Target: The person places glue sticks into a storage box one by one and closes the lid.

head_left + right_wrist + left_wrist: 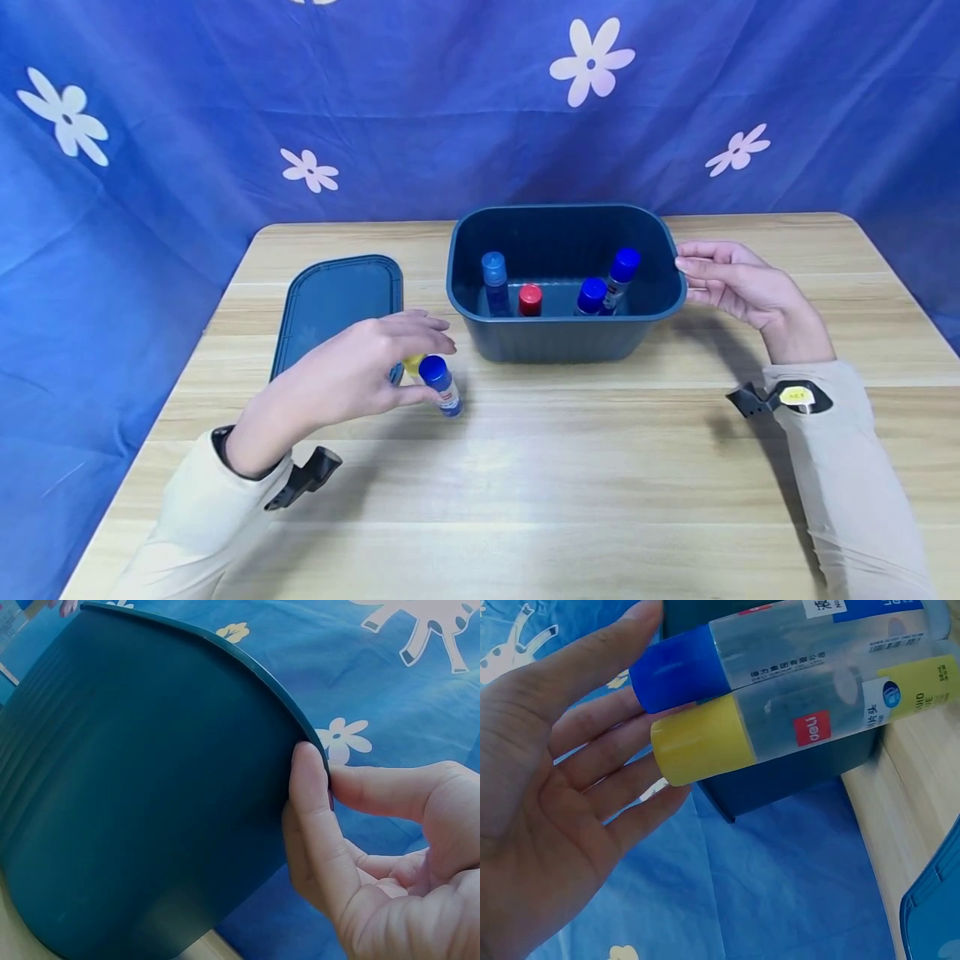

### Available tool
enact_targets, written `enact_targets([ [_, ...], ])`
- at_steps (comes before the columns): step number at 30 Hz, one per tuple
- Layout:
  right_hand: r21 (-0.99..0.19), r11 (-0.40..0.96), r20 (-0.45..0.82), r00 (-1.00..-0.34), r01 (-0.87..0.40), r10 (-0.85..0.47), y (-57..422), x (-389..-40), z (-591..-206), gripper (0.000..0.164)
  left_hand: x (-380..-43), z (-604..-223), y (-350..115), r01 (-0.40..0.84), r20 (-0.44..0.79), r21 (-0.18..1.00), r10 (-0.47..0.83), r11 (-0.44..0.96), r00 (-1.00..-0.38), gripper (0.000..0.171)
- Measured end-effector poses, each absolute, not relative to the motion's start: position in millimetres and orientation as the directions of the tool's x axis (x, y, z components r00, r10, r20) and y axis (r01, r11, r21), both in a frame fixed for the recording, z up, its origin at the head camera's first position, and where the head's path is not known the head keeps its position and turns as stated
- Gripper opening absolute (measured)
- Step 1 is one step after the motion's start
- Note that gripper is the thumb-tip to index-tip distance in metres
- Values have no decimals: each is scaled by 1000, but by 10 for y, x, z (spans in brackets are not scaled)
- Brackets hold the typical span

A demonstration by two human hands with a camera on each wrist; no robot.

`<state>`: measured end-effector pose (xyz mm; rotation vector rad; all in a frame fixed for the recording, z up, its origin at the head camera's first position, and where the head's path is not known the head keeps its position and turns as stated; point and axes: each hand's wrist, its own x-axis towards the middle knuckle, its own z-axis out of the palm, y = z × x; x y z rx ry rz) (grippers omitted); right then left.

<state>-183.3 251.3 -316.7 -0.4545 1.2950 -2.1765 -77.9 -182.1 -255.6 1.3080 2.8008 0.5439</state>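
My left hand (360, 367) is around two liquid glue bottles, its fingers extended beside their caps. One glue bottle has a blue cap (433, 369); the other, a yellow-capped glue bottle (810, 716), stands next to it and is mostly hidden in the head view. In the left wrist view the thumb lies by the blue cap and the fingers pass behind both caps, with no firm grip showing. My right hand (738, 283) pinches the right-hand rim of a dark teal plastic bin (555, 342), its thumb and fingers on either side of the edge.
Inside the bin are a light-blue-capped bottle (495, 279), a red-capped one (530, 300) and two blue-capped ones (592, 296). A matching lid (337, 304) lies on the wooden table (540, 483), left of the bin. Blue flowered cloth (450, 108) hangs behind.
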Motion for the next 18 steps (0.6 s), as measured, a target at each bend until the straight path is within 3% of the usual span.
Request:
enact_targets([
  [11,-876,-380,0,-789,296,-614,2514,-1837,-3167,27,-799,-2578,-1826,768,113,314,782,558,-614,29],
  [18,-883,-367,-9,-795,291,-607,2517,-1836,-3163,27,-823,-2578,-1805,746,87,338,771,573,-631,21],
])
